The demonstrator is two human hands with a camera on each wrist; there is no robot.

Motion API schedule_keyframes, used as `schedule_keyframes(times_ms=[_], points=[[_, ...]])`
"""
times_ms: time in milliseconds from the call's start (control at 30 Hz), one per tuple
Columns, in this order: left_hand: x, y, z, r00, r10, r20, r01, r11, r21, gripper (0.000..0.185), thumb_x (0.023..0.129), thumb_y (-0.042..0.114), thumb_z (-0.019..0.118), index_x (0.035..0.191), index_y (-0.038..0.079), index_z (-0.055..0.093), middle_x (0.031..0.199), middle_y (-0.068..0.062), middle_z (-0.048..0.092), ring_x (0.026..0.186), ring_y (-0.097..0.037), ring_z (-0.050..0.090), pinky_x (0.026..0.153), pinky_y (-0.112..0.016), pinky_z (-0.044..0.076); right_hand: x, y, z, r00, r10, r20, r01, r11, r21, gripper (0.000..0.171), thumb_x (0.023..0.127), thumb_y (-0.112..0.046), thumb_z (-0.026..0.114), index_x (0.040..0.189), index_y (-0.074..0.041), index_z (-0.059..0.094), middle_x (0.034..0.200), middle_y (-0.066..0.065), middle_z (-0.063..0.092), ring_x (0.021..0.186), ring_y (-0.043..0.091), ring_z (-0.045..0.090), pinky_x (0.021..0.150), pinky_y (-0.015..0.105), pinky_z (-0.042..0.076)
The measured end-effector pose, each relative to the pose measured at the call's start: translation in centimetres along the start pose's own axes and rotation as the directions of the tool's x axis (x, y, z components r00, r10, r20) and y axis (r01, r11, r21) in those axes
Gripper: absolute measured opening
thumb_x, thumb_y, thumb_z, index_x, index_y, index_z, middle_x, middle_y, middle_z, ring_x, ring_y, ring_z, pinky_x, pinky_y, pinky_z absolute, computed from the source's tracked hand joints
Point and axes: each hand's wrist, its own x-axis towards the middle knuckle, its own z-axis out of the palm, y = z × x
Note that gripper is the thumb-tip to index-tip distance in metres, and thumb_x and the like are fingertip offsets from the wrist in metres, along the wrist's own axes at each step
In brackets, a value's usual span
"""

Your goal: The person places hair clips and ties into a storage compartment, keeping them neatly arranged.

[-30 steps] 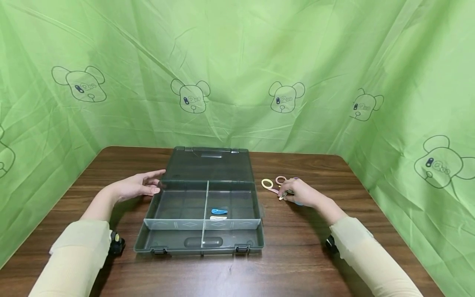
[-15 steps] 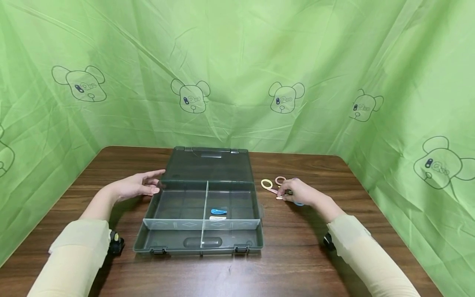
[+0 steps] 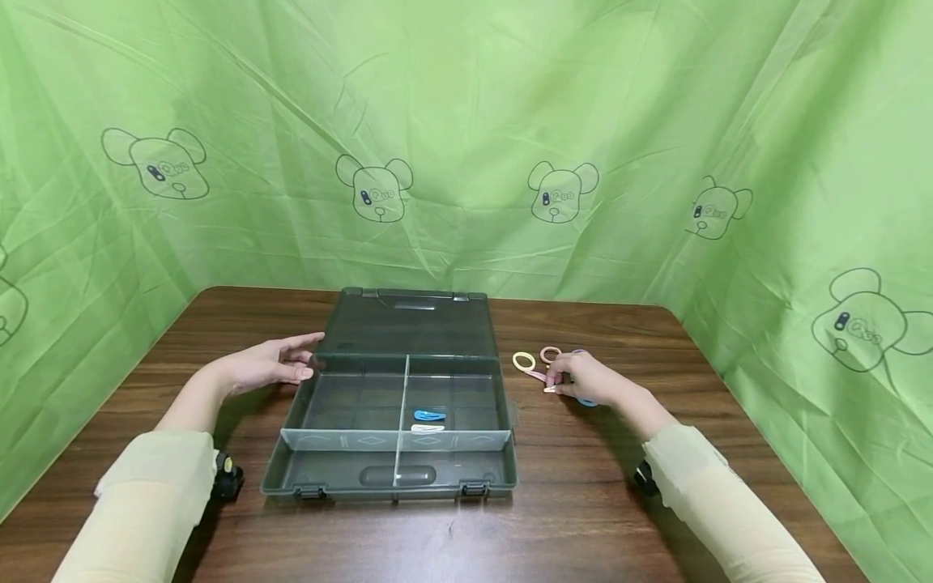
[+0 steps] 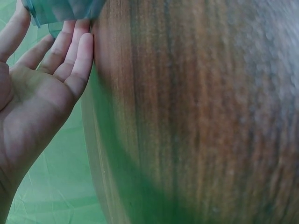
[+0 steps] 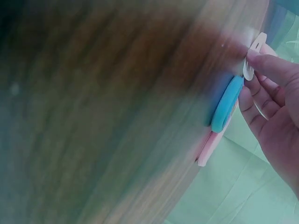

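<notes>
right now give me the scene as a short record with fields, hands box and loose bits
left hand: left hand flat and open, fingers at the left wall of the box
right hand: right hand pinches a pale clip on the table
box: open, lid laid back, divider down the middle
in box: blue clip and white clip, right compartment
loose: yellow ring, pink ring

We count one open organizer box point(image 3: 397, 405), two hair clips point(image 3: 429, 415) inside, two hair ties point(image 3: 524, 361) beside it.
</notes>
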Motion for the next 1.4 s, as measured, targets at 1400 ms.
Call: schedule_keyframes(times_ms=[1400], points=[[0.1,-0.4,-0.2,1.000,-0.009,0.011,0.009,1.000,0.012,0.082,0.093,0.021,0.060,0.153,0.013,0.005,0.150,-0.032,0.012,0.140,-0.042,0.011,0.098,-0.027,0.038,1.0,-3.6,-2.6,0.982,0.189,-0.014,-0.186,0.975,0.121,0.009,0.079,-0.002,0.071,0.081,-0.010,0.067,0.080,-0.003,0.065,0.074,0.007,0.058,0.069,0.039,0.051]])
